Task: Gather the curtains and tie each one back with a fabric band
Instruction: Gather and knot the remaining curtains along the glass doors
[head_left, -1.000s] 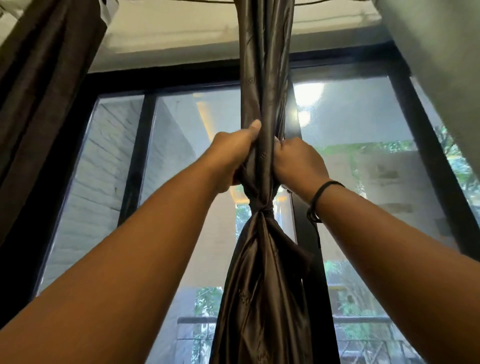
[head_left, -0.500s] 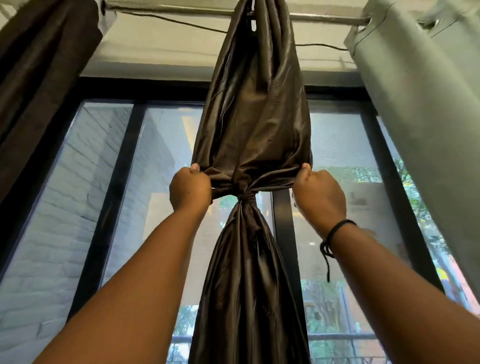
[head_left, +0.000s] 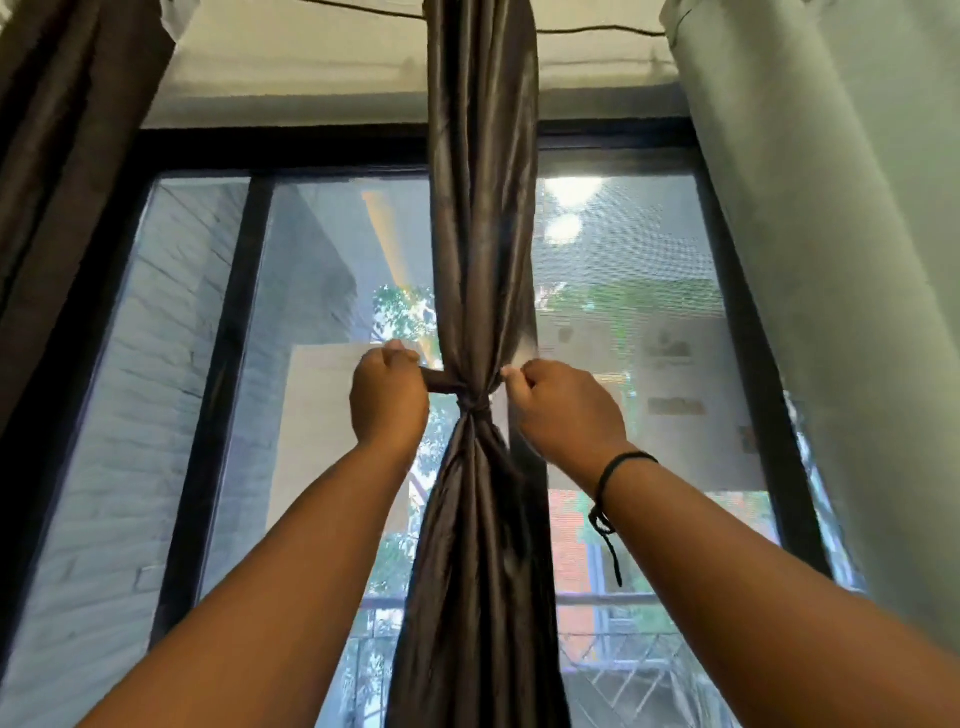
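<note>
The brown curtain (head_left: 480, 218) hangs gathered before the window (head_left: 322, 291), cinched by a band (head_left: 475, 402). The left hand (head_left: 388, 397) grips one band end; the right hand (head_left: 563, 410) pinches the other.

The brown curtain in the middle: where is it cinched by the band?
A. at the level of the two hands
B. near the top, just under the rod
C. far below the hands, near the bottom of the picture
A: the knot pinches the brown curtain between the left hand and the right hand.
</note>
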